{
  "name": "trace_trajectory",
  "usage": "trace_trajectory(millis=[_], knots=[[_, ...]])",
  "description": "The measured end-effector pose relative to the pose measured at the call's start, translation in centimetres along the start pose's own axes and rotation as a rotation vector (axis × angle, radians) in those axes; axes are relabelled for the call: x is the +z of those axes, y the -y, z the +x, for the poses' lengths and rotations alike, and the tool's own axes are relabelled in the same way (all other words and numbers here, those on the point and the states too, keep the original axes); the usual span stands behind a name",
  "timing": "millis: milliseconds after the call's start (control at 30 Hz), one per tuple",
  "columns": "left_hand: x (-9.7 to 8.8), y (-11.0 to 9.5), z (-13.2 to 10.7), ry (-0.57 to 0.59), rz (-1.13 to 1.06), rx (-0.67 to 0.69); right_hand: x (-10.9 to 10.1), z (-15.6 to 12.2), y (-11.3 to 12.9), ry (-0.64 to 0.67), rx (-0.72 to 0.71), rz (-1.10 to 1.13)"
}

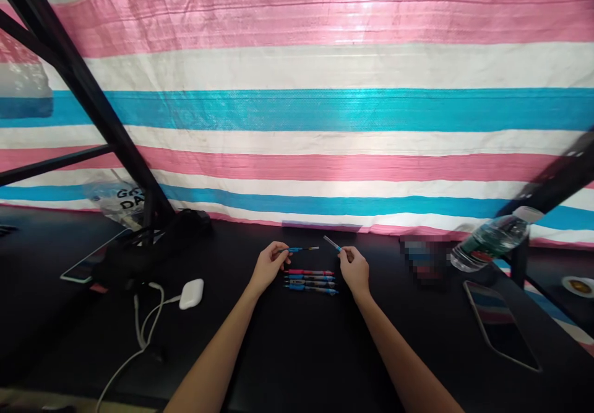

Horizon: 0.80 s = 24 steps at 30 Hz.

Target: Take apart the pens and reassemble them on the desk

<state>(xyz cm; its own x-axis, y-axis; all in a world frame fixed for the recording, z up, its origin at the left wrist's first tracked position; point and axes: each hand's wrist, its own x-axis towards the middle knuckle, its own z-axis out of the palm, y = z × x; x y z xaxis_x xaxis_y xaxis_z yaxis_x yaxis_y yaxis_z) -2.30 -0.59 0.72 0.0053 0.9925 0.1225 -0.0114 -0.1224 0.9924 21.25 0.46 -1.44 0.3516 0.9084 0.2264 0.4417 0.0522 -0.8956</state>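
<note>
My left hand (270, 264) is closed on a blue pen (297, 250), pinching one end; a thin refill tip shows at its right end. In my right hand (355, 270), closed as well, is a slim pale tube with a blue part, which looks like a pen barrel (332, 243); it tilts up and to the left. The two pieces are apart, above the black table. Between and just below my hands lies a row of several pens, a red pen (309, 272) at the far side and a blue pen (310, 288) nearest me.
On the black table (297, 351) at left are a white earphone case (192, 293), white cables (147, 339), a dark bag (134, 255) and a phone (88, 264). At right are a phone (501, 326), a tilted water bottle (492, 239) and a blurred item (424, 258). A striped sheet (297, 109) hangs behind.
</note>
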Motion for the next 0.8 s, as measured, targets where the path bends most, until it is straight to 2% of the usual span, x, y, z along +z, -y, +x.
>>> trace_trajectory(millis=[167, 400, 533, 633, 733, 800], knots=[[0.0, -0.1, 0.0, -0.025, -0.017, -0.007, -0.3, 0.1, -0.7, 0.104, -0.053, 0.186], [-0.1, -0.1, -0.2, -0.076, -0.037, -0.033, -0.1, 1.0, -0.6, 0.168, 0.053, 0.536], [0.1, -0.5, 0.6, -0.162, -0.029, -0.154, 0.2, 1.7, -0.8, 0.148, 0.079, 0.68], [0.4, -0.8, 1.3, -0.17, -0.026, -0.287, 0.4, 1.9, -0.9, 0.123, 0.122, 0.744], [0.6, -1.0, 1.4, -0.219, -0.012, -0.26, 0.6, 1.8, -0.9, 0.138, 0.158, 0.758], [0.8, -1.1, 1.0, -0.194, 0.016, -0.191, 0.6, 1.8, -0.9, 0.155, 0.162, 0.753]])
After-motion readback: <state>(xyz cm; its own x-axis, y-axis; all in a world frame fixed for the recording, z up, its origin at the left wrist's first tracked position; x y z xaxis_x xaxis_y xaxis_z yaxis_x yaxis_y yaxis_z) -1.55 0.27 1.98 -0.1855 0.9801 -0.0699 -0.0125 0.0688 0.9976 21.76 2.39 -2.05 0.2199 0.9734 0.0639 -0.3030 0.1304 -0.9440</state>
